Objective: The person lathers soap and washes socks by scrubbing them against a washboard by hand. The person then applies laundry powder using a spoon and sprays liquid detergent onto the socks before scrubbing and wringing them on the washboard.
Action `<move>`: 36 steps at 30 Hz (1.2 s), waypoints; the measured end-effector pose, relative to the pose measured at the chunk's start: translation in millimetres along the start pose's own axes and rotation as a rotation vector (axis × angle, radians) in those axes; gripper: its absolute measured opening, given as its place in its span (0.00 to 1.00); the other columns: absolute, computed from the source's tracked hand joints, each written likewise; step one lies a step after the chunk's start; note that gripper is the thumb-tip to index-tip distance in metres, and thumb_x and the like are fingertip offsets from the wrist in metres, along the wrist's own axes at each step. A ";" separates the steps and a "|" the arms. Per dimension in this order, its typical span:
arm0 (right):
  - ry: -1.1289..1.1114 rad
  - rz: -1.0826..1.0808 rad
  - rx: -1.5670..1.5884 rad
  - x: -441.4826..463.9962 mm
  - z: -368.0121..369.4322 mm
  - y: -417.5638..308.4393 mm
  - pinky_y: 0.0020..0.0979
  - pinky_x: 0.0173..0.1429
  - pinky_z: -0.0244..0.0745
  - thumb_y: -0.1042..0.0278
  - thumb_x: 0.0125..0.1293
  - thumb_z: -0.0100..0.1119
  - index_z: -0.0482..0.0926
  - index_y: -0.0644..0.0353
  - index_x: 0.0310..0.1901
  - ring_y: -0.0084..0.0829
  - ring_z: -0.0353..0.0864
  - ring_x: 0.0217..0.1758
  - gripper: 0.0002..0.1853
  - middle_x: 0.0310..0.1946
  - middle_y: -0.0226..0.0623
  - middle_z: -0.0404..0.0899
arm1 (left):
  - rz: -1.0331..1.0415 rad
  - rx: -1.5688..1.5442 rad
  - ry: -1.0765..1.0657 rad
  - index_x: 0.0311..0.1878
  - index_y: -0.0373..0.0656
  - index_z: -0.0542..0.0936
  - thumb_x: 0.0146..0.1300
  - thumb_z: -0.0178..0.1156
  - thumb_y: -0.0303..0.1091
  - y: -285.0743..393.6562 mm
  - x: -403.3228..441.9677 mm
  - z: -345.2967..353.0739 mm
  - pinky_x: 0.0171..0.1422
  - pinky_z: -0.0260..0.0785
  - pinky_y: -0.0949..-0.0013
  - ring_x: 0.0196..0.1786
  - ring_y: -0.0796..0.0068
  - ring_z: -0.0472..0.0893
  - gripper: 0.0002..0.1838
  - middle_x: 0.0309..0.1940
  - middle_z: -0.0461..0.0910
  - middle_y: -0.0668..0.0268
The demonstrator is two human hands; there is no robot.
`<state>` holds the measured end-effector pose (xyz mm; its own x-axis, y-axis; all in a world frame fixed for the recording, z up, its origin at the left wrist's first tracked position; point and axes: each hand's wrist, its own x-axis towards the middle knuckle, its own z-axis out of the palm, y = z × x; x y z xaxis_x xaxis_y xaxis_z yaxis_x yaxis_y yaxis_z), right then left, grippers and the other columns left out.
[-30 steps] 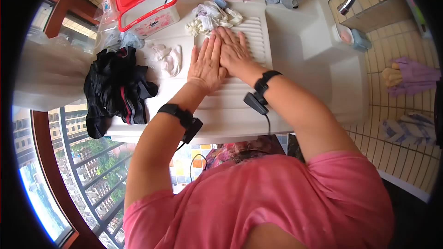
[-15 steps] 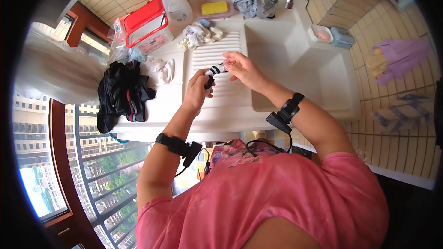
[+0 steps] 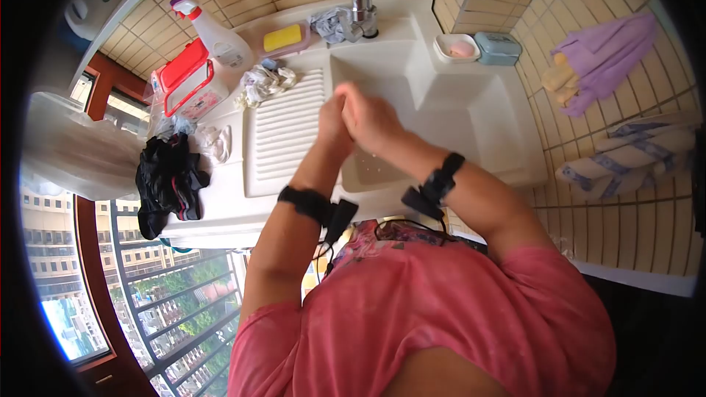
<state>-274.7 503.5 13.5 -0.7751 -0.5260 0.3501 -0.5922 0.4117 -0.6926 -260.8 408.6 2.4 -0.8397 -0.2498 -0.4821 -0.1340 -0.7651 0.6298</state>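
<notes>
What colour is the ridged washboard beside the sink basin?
The ridged washboard is white, best seen in the head view.

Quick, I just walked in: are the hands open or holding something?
Left hand: closed; can't see inside.
Right hand: closed against the left; can't see inside.

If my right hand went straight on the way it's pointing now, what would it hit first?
Your left hand, which it seems to touch; past that, the line probably heads over the ribbed washboard toward the yellow sponge, though height is unclear.
</notes>
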 end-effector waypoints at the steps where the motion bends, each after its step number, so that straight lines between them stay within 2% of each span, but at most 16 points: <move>1: -0.044 -0.013 -0.010 -12.9 -2.2 0.3 0.53 0.44 0.79 0.64 0.72 0.51 0.72 0.49 0.59 0.55 0.85 0.38 0.16 0.33 0.50 0.84 | -0.052 -0.007 -0.107 0.38 0.50 0.74 0.77 0.44 0.52 3.2 4.3 -4.0 0.30 0.71 0.59 0.38 0.70 0.78 0.19 0.31 0.73 0.67; 3: -0.031 0.034 -0.015 -2.3 -6.6 34.6 0.51 0.43 0.80 0.64 0.71 0.52 0.72 0.51 0.61 0.52 0.86 0.35 0.18 0.32 0.49 0.84 | -0.038 0.225 0.061 0.39 0.51 0.73 0.77 0.43 0.50 -11.7 -6.6 9.1 0.23 0.65 0.62 0.28 0.71 0.76 0.16 0.26 0.71 0.68; 4: -0.033 0.141 -0.023 13.1 -14.0 49.2 0.48 0.41 0.80 0.64 0.71 0.52 0.73 0.52 0.62 0.48 0.86 0.32 0.19 0.31 0.47 0.85 | -0.106 0.334 -0.125 0.39 0.51 0.73 0.77 0.45 0.50 -21.8 3.9 -6.4 0.17 0.55 0.66 0.18 0.74 0.68 0.16 0.21 0.68 0.69; 5: -0.010 0.298 0.014 27.9 -23.9 61.2 0.45 0.40 0.80 0.65 0.71 0.52 0.74 0.54 0.62 0.46 0.86 0.32 0.19 0.29 0.45 0.85 | -0.110 0.313 -0.044 0.37 0.51 0.73 0.76 0.46 0.51 -24.7 -13.7 18.8 0.15 0.47 0.69 0.12 0.76 0.59 0.17 0.17 0.65 0.70; 10: 0.088 -0.102 0.068 -9.9 -19.1 38.3 0.45 0.36 0.80 0.70 0.71 0.50 0.76 0.59 0.60 0.47 0.87 0.32 0.17 0.30 0.53 0.84 | 0.067 0.217 0.050 0.38 0.50 0.74 0.74 0.48 0.47 -27.6 13.9 21.3 0.17 0.50 0.68 0.15 0.76 0.64 0.13 0.22 0.70 0.69; 11: 0.089 -0.094 0.066 0.4 -26.0 44.5 0.45 0.36 0.80 0.70 0.71 0.50 0.76 0.59 0.60 0.47 0.87 0.32 0.17 0.30 0.53 0.84 | 0.050 0.279 0.040 0.38 0.50 0.74 0.74 0.48 0.47 -26.0 19.5 20.0 0.17 0.51 0.68 0.15 0.76 0.64 0.13 0.22 0.70 0.70; 13: -0.052 0.384 0.148 26.2 -38.1 57.1 0.47 0.42 0.80 0.71 0.70 0.50 0.76 0.59 0.60 0.53 0.86 0.38 0.17 0.33 0.56 0.84 | -0.059 0.450 -0.064 0.39 0.51 0.74 0.74 0.48 0.47 -27.4 0.1 26.5 0.18 0.51 0.69 0.16 0.76 0.63 0.13 0.22 0.69 0.70; 17: 0.010 0.109 0.115 6.6 -25.4 57.5 0.53 0.51 0.79 0.64 0.70 0.51 0.75 0.55 0.61 0.56 0.86 0.43 0.19 0.37 0.52 0.86 | 0.029 0.381 0.020 0.39 0.48 0.75 0.78 0.42 0.46 -31.5 10.7 20.8 0.16 0.56 0.68 0.17 0.75 0.68 0.17 0.20 0.70 0.68; 19: -0.059 0.058 0.176 -6.7 -18.3 47.5 0.51 0.53 0.79 0.63 0.70 0.51 0.74 0.53 0.62 0.55 0.86 0.44 0.20 0.38 0.51 0.87 | 0.008 0.072 0.108 0.40 0.48 0.76 0.79 0.40 0.46 -34.8 33.9 10.7 0.15 0.51 0.70 0.13 0.78 0.63 0.18 0.18 0.67 0.71; 21: -0.126 0.372 0.150 10.2 -26.3 64.9 0.50 0.54 0.79 0.61 0.71 0.50 0.74 0.55 0.61 0.56 0.86 0.45 0.19 0.39 0.50 0.87 | -0.059 0.506 -0.120 0.41 0.48 0.74 0.76 0.43 0.46 -31.4 10.1 3.5 0.19 0.55 0.72 0.17 0.79 0.66 0.15 0.22 0.69 0.71; 22: 0.080 0.291 0.042 23.1 -12.9 103.2 0.39 0.40 0.79 0.66 0.73 0.52 0.75 0.59 0.59 0.39 0.84 0.32 0.16 0.30 0.47 0.83 | -0.157 0.522 -0.237 0.40 0.48 0.74 0.76 0.49 0.49 -24.0 -15.9 17.6 0.21 0.58 0.74 0.20 0.79 0.70 0.16 0.24 0.71 0.70; 25: -0.094 0.270 0.418 25.0 -30.4 92.8 0.31 0.34 0.75 0.59 0.76 0.56 0.76 0.62 0.55 0.27 0.78 0.28 0.16 0.29 0.34 0.81 | 0.023 0.613 -0.184 0.40 0.48 0.75 0.73 0.59 0.52 -18.3 -27.2 16.6 0.24 0.59 0.75 0.20 0.81 0.69 0.17 0.25 0.72 0.71; 26: -0.089 0.261 0.420 27.5 -44.9 85.4 0.31 0.34 0.75 0.59 0.76 0.56 0.76 0.62 0.55 0.27 0.78 0.28 0.16 0.29 0.34 0.81 | 0.038 0.642 -0.206 0.42 0.49 0.76 0.71 0.64 0.52 -15.7 -25.3 6.8 0.28 0.61 0.76 0.23 0.83 0.70 0.16 0.26 0.73 0.73; 28: -0.481 0.548 0.704 33.2 -77.4 73.0 0.26 0.35 0.73 0.61 0.74 0.60 0.77 0.64 0.53 0.21 0.75 0.30 0.15 0.34 0.30 0.80 | 0.046 0.681 -0.275 0.43 0.48 0.77 0.72 0.63 0.51 -3.1 -32.4 1.7 0.30 0.62 0.76 0.26 0.84 0.71 0.16 0.27 0.75 0.73; 30: -0.468 0.499 0.853 28.8 -84.6 73.1 0.24 0.35 0.72 0.63 0.73 0.61 0.77 0.64 0.54 0.19 0.74 0.30 0.15 0.36 0.30 0.80 | 0.085 0.634 -0.292 0.45 0.45 0.80 0.75 0.60 0.47 -2.7 -32.9 -4.1 0.38 0.65 0.76 0.36 0.85 0.75 0.14 0.33 0.80 0.72; 36: -0.425 0.360 1.045 25.1 -91.3 51.7 0.22 0.33 0.72 0.65 0.73 0.62 0.76 0.66 0.58 0.17 0.74 0.29 0.17 0.36 0.29 0.79 | 0.147 0.446 -0.337 0.51 0.43 0.80 0.75 0.58 0.43 4.1 -30.9 -15.0 0.45 0.69 0.75 0.37 0.80 0.78 0.14 0.35 0.82 0.69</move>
<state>-344.9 579.5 44.0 -0.6079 -0.7907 -0.0719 0.2658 -0.1174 -0.9568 -227.5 404.3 10.8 -0.9777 -0.0761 -0.1957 -0.1507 -0.3946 0.9064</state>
